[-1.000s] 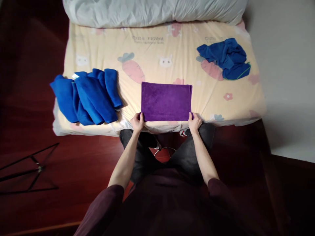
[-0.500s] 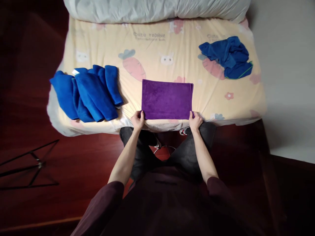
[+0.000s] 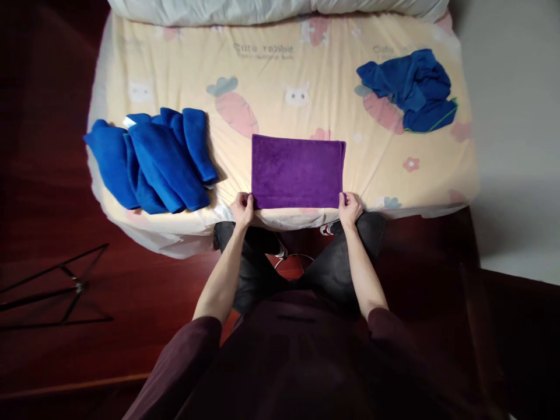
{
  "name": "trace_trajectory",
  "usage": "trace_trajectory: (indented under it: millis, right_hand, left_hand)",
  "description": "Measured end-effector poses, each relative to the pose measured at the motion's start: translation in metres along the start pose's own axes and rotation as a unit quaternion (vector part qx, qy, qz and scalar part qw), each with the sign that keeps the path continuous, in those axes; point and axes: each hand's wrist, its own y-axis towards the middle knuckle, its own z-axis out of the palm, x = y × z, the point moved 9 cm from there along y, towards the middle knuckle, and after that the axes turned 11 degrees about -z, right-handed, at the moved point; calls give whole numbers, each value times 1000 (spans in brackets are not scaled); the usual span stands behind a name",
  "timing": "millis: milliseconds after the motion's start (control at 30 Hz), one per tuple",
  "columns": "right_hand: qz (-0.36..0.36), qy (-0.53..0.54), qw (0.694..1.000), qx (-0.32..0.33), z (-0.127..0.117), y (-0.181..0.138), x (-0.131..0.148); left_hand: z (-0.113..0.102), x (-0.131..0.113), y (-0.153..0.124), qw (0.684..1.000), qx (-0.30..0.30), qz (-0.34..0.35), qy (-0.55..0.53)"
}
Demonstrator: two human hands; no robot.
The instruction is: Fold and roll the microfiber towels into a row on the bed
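A purple towel (image 3: pixel 296 171) lies folded flat as a rectangle near the front edge of the bed (image 3: pixel 271 87). My left hand (image 3: pixel 243 209) pinches its near left corner. My right hand (image 3: pixel 349 209) pinches its near right corner. Both hands rest at the mattress edge with fingers closed on the cloth. To the left, several folded blue towels (image 3: pixel 153 158) lie side by side, overlapping. A crumpled blue cloth (image 3: pixel 410 87) sits at the far right of the bed.
The bed has a yellow sheet printed with carrots and rabbits. A white duvet (image 3: pixel 271 7) is bunched along the far side. Dark red wooden floor surrounds the bed, with a black metal stand (image 3: pixel 56 289) at left. My knees touch the bed's front.
The view has shifted slightly, so the bed sits a little higher in the picture. My hands stay pinched on the purple towel's near corners, and the towel has not changed shape.
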Motion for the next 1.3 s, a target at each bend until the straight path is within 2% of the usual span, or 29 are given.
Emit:
trace_trajectory:
  millis: [167, 400, 567, 667, 767, 900, 1000, 1067, 1200, 1300]
  right_hand:
    - [-7, 17, 1000, -6, 0, 2, -3]
    - [-2, 25, 1000, -4, 3, 4, -10]
    - [-5, 27, 1000, 14, 8, 9, -15]
    - [-25, 31, 999, 17, 6, 14, -10]
    - [-56, 35, 998, 22, -10, 24, -7]
    - [-105, 29, 993, 40, -48, 34, -18]
    - [-132, 23, 990, 46, -69, 26, -29]
    - [-142, 20, 989, 37, -75, 14, -32]
    - [-196, 14, 980, 6, -68, -10, -9]
    - [-297, 22, 953, 48, -51, -20, 26]
  left_hand:
    - [3, 3, 4, 1000, 13, 5, 12]
    - [6, 5, 3, 999, -4, 26, 45]
    - [11, 8, 4, 999, 6, 13, 33]
    - [9, 3, 7, 999, 9, 28, 18]
    - [2, -5, 6, 998, 22, 60, 8]
    - [-19, -6, -9, 992, 43, 116, -5]
    - [-36, 3, -27, 988, 60, 144, -15]
    - [-41, 8, -36, 984, 77, 163, -13]
    - [-31, -1, -48, 962, 129, 239, 28]
    - [-7, -13, -53, 940, 182, 280, 65]
